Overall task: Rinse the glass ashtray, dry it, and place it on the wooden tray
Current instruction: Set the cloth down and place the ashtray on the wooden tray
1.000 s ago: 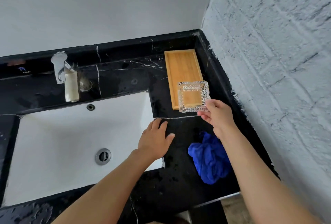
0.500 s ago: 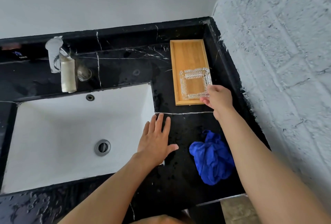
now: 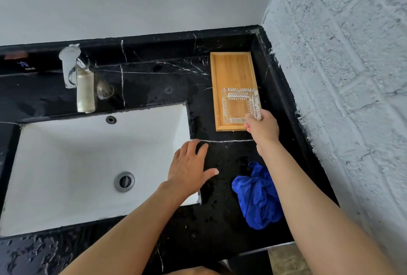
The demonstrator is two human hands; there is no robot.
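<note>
The black marble tabletop [image 3: 154, 89] carried a white sink [image 3: 72, 164] on its left part. At the far right corner lay the wooden tray [image 3: 231, 70], and a crumpled blue cloth [image 3: 257, 200] sat nearer, just beside the right forearm. The glass ashtray [image 3: 240, 105] was on the tray's near end, its near right corner pinched by the fingers of the right hand [image 3: 263, 128]. The left hand [image 3: 189, 169] rested flat, fingers spread, holding nothing, at the sink's right rim.
</note>
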